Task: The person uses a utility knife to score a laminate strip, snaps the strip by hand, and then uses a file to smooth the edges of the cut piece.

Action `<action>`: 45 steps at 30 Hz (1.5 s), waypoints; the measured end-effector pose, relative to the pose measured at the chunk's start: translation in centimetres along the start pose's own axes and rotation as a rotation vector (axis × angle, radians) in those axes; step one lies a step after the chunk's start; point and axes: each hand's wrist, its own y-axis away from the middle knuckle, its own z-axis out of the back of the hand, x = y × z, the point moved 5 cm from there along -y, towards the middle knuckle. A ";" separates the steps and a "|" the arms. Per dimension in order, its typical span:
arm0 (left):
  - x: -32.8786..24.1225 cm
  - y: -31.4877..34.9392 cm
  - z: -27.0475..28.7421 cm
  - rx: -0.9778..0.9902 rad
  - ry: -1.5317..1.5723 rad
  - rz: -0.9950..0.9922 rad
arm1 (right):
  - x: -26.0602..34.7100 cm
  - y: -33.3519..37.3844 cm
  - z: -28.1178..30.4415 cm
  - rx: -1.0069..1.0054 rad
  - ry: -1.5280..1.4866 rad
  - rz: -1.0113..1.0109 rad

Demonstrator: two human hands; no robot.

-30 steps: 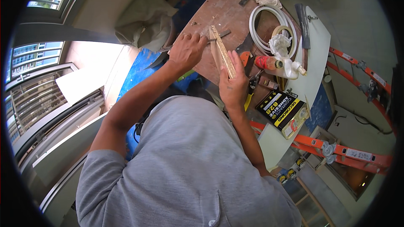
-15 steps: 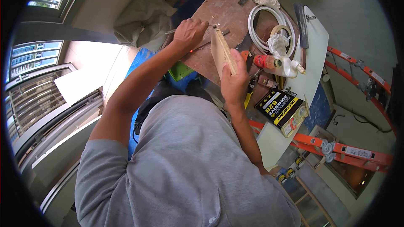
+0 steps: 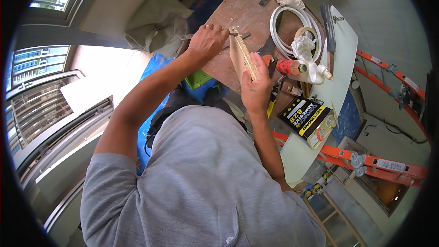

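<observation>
Board (image 3: 243, 55) gripped in right hand (image 3: 256, 83), slim tool (image 3: 187, 36) in left hand (image 3: 209, 41); black tin (image 3: 304, 120) nearby, contents hidden.

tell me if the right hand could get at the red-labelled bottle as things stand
Probably not right now: the right hand has its grip on the board. The red-labelled bottle is close by on its right, uncovered, so freeing that hand would likely be enough.
</observation>
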 end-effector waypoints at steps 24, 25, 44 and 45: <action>1.7 -2.5 -2.0 0.032 0.012 0.080 | -0.2 -0.6 0.0 -0.028 -0.038 -0.027; 1.4 -2.3 -1.4 0.020 0.022 0.071 | -0.5 -0.5 0.0 -0.036 -0.030 -0.020; 3.2 -2.1 -1.1 -0.016 0.071 0.104 | -0.4 0.1 0.6 -0.055 -0.005 -0.052; 2.8 -2.1 -1.1 0.009 0.086 0.096 | -0.4 0.1 0.7 -0.063 -0.009 -0.047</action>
